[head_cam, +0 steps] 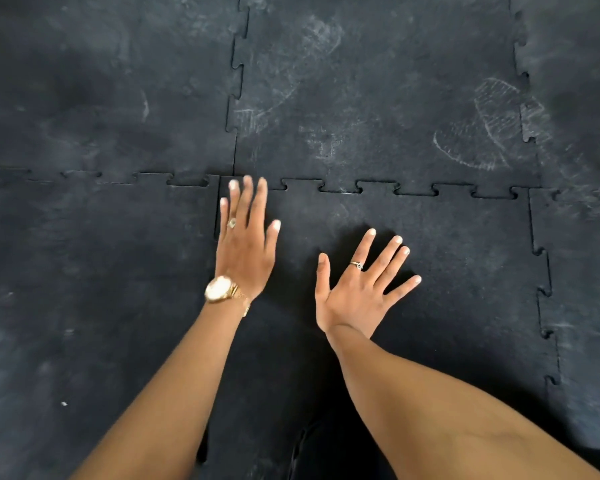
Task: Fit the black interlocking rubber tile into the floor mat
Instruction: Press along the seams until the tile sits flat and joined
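The black interlocking rubber tile [464, 244] lies in the lower middle of the view, its toothed edges meeting the neighbouring tiles of the floor mat [101, 237] at the top, left and right. My left hand [246, 244] lies flat on the tile's top-left corner, fingers together, with a gold watch on the wrist and a ring. My right hand [357, 289] rests flat on the tile's middle with fingers spread, also wearing a ring. Neither hand holds anything. A thin dark gap shows along the left seam beside my left hand.
The surrounding mat is made of the same black tiles with jigsaw seams [360, 187]. Chalky shoe prints [489, 129] mark the far tiles. A dark shape, perhaps my leg, sits at the bottom centre [312, 445].
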The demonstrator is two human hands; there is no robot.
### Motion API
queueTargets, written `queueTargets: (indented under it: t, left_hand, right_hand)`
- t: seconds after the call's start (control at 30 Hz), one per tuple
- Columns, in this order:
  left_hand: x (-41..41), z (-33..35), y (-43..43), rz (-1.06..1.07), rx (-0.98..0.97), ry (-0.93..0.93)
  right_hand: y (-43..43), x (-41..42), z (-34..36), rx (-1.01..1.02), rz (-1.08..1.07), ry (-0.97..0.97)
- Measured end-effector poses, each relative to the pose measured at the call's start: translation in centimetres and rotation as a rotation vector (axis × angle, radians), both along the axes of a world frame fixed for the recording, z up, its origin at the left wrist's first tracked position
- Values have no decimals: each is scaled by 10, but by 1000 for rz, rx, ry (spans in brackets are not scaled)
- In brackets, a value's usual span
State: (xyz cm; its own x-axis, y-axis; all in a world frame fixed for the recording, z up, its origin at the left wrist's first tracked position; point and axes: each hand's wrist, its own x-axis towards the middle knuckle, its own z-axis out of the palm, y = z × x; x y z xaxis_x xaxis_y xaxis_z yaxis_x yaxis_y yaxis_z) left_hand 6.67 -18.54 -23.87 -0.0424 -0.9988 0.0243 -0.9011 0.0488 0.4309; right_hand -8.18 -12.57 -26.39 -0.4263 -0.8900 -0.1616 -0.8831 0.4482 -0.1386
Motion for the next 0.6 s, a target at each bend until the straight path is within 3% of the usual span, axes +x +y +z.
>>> queueTargets:
  t: [0.23, 0.6]
  left_hand:
    - [9, -13, 23, -127, 68, -265]
    - [13, -14, 25, -132, 100, -251]
  right_hand:
    - [-1, 0, 3, 14, 0, -2]
    - [2, -1, 4, 20, -3, -7]
